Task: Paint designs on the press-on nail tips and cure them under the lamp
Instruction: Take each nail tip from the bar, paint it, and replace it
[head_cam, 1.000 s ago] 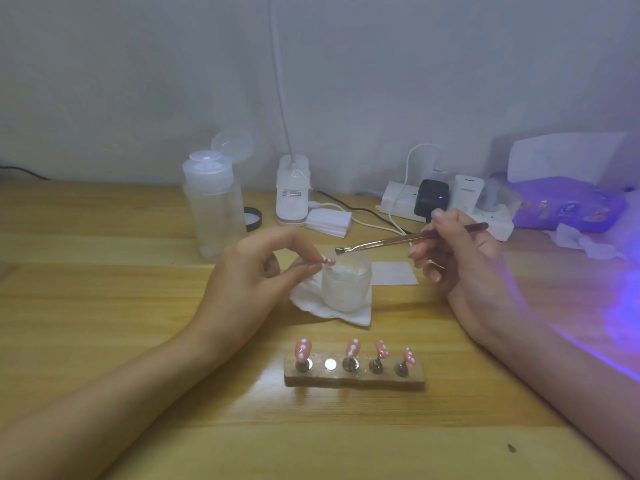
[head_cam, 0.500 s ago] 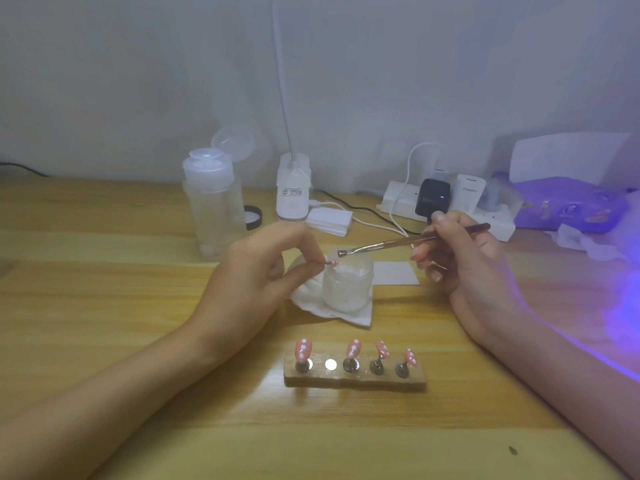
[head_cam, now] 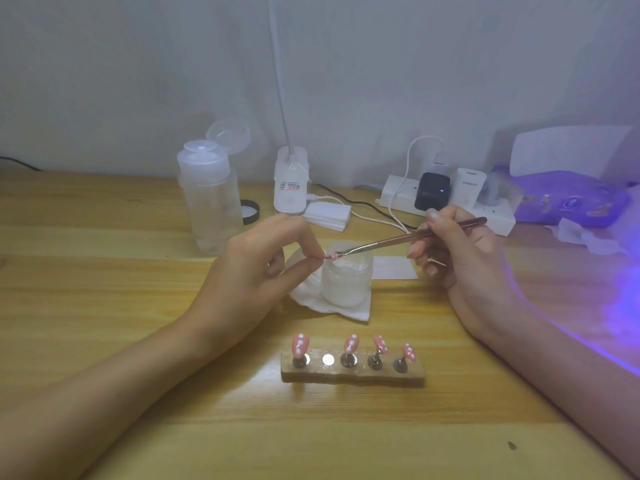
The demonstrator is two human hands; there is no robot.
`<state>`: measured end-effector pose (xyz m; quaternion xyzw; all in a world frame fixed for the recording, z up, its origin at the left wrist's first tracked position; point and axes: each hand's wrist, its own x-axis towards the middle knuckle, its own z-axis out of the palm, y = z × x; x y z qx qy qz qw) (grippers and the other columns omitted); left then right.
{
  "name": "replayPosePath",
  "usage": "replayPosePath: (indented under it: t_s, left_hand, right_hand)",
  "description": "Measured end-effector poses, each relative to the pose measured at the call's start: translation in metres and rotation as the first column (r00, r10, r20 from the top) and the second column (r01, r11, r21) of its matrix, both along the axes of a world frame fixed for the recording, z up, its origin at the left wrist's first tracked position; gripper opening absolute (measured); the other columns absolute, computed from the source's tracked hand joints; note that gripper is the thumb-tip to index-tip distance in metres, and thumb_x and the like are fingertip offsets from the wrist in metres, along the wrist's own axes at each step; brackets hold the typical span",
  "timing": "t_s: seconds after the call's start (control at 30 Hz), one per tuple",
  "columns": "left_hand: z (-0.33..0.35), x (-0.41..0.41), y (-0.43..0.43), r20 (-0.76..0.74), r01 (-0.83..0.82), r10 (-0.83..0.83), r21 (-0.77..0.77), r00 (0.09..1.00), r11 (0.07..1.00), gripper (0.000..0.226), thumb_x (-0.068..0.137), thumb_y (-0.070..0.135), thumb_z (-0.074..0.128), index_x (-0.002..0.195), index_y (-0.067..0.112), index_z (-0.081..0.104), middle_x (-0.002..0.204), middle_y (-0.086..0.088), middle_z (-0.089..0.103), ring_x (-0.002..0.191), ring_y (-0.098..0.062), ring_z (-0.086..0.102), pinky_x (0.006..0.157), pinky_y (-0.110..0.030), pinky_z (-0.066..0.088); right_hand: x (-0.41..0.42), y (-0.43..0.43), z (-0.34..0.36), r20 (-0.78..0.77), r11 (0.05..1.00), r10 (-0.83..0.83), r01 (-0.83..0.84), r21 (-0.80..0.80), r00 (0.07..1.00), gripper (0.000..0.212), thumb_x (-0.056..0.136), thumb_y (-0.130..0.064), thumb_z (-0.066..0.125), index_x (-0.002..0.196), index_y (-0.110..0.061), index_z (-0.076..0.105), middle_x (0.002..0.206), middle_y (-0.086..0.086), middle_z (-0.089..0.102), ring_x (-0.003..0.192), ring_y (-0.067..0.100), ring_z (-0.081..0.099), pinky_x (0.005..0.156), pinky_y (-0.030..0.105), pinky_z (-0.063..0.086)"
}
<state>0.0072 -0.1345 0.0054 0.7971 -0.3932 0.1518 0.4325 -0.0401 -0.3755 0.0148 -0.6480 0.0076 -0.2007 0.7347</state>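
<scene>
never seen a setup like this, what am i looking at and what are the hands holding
There is no machine here, only a person's two bare hands, filmed by one camera worn on their head, looking down at a wooden table. The left hand pinches a small pink nail tip. The right hand holds a thin brush, its tip at that nail. Behind them a frosted jar stands on a white tissue. In front, a wooden block carries four pink dotted nail tips and one bare spot. Further back stand a clear bottle and a power strip.
</scene>
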Motion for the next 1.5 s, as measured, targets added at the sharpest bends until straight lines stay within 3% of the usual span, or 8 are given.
replayPosePath:
  t_s: [0.7, 0.93, 1.5]
  left_hand:
    - [0.0054, -0.0063, -0.0019, 0.000, -0.012, 0.012, -0.036, 1.000, 0.999, 0.014, 0.085, 0.009, 0.074, 0.078, 0.014, 0.063, 0.066, 0.028, 0.050, 0.051, -0.006, 0.034, 0.056, -0.008, 0.029]
    - [0.0051, -0.0061, -0.0022, -0.012, -0.008, 0.008, -0.046, 1.000, 0.999, 0.017, 0.085, 0.002, 0.075, 0.078, 0.012, 0.063, 0.058, 0.033, 0.049, 0.048, -0.003, 0.034, 0.055, -0.005, 0.029]
    - [0.0015, -0.0012, 0.0004, -0.142, 0.029, -0.044, -0.111, 0.989, 0.993, 0.009, 0.082, 0.027, 0.075, 0.077, 0.023, 0.068, 0.063, 0.030, 0.057, 0.050, 0.000, 0.040, 0.054, -0.006, 0.033]
  right_hand:
    - [0.0000, 0.0017, 0.0003, 0.017, 0.998, 0.052, -0.052, 0.018, 0.999, 0.036, 0.099, -0.023, 0.054, 0.063, -0.025, 0.059, 0.056, 0.001, 0.062, 0.054, 0.011, 0.059, 0.052, 0.018, 0.048]
    - [0.0003, 0.0014, 0.0001, 0.041, 0.999, 0.042, -0.043, 0.025, 0.998, 0.029, 0.097, -0.024, 0.056, 0.068, -0.021, 0.056, 0.056, 0.002, 0.062, 0.055, 0.011, 0.059, 0.052, 0.019, 0.048]
    - [-0.0002, 0.0018, 0.0002, 0.058, 0.999, 0.052, -0.052, 0.004, 0.997, 0.032, 0.096, -0.028, 0.057, 0.065, -0.028, 0.061, 0.059, 0.002, 0.065, 0.056, 0.011, 0.061, 0.054, 0.019, 0.049]
